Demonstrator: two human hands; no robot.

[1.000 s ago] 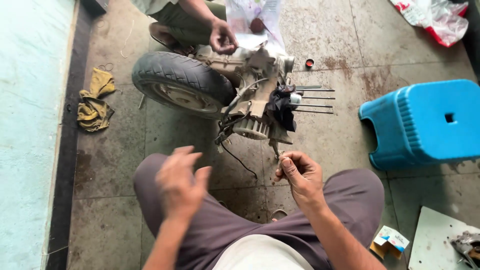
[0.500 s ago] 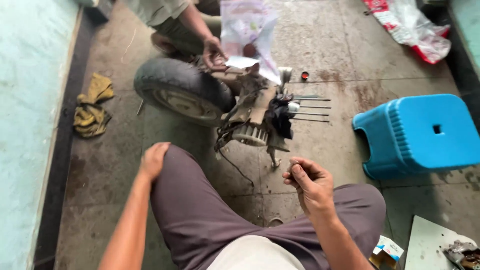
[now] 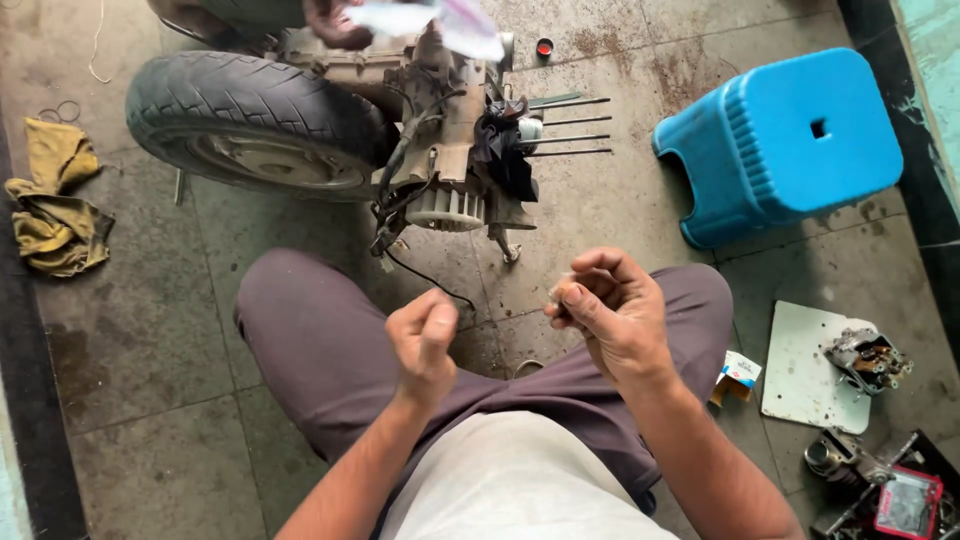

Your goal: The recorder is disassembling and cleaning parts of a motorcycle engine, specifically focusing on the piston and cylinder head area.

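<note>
Across the upper half of the frame lies a stripped scooter engine (image 3: 440,150) with its black tyre (image 3: 250,110) at upper left; a blue stool (image 3: 790,140) stands at upper right, a yellow rag (image 3: 55,195) at the left edge, and loose parts on a white board (image 3: 810,365) at lower right. Another person's hand (image 3: 335,22) works at the top edge. My right hand (image 3: 610,310) pinches a small pale part (image 3: 558,290), fingers curled tight. My left hand (image 3: 425,340), on my knee half a second ago, now hovers mid-frame in a loose fist, empty as far as I can tell
</note>
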